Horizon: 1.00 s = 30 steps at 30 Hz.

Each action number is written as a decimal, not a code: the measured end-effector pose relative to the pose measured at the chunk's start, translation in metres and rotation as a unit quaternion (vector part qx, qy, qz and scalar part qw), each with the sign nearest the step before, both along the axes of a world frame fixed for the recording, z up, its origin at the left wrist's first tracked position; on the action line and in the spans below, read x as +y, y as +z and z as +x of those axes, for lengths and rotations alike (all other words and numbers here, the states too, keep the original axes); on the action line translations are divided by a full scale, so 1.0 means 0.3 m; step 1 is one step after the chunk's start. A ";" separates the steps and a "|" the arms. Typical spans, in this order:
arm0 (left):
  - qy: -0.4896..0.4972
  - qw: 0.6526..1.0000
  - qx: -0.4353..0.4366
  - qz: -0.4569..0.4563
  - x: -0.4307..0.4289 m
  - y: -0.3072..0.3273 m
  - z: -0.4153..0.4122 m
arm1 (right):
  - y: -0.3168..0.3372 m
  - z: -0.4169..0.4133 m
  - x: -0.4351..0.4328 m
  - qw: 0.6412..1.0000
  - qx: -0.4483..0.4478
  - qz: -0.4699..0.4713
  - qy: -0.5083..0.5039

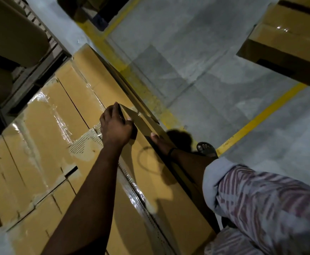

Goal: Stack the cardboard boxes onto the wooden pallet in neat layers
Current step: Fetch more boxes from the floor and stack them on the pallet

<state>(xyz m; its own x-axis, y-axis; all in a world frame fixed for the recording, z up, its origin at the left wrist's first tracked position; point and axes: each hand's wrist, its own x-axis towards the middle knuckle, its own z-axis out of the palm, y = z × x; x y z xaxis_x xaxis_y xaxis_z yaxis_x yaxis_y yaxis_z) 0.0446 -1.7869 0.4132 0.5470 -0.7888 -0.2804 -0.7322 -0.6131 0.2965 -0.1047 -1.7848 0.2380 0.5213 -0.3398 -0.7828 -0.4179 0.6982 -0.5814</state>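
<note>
A long cardboard box (146,173) lies on top of a stack of taped cardboard boxes (45,137) that fills the lower left of the head view. My left hand (116,126) grips the far corner of this top box, fingers curled over its edge. My right hand (160,142) holds the box's right-hand side edge, with only the thumb and wrist showing; its fingers are hidden below the box. No pallet is visible under the stack.
Grey concrete floor (196,61) with yellow painted lines (261,116) lies to the right. More cardboard boxes (288,43) stand at the upper right. A rack with large rolls (12,34) is at the upper left. My sandalled foot (206,149) is beside the stack.
</note>
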 end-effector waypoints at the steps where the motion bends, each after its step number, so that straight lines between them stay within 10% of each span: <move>1: 0.003 1.000 0.005 -0.003 -0.006 -0.002 0.000 | -0.011 0.000 -0.001 1.000 -0.006 -0.003 0.005; 10: -0.004 1.000 0.002 0.025 -0.025 -0.027 -0.044 | -0.098 0.020 -0.025 0.997 0.028 -0.036 0.069; 22: 0.033 0.999 0.006 0.005 0.327 -0.095 -0.279 | 0.318 -0.082 0.009 0.972 -0.028 -0.220 0.076; 30: 0.077 0.994 -0.029 0.072 0.778 -0.122 -0.501 | 0.429 -0.275 0.240 0.727 0.067 -0.576 0.368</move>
